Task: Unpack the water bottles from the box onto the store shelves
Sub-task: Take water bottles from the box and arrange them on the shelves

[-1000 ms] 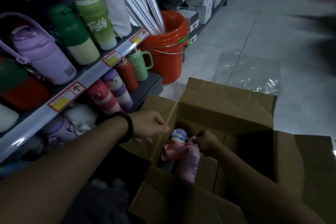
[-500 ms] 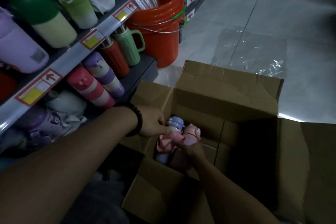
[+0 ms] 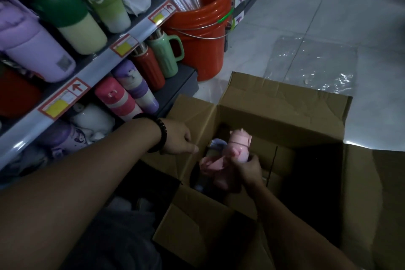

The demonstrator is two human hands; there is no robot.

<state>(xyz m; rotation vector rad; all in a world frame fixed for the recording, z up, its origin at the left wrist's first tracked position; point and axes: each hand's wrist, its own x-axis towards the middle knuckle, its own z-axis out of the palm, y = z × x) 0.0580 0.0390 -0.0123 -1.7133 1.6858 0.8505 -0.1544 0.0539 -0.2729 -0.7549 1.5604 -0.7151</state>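
Our right hand (image 3: 248, 168) curls its grip round the pink bottle (image 3: 240, 143) in the box (image 3: 285, 103); our left hand (image 3: 176, 138) touches the flap (image 3: 192, 112), grip unclear.

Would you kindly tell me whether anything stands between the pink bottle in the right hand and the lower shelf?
Yes. The box's left flap and the left hand resting on it lie between the pink bottle, held in the right hand, and the lower shelf, whose front row already holds bottles.
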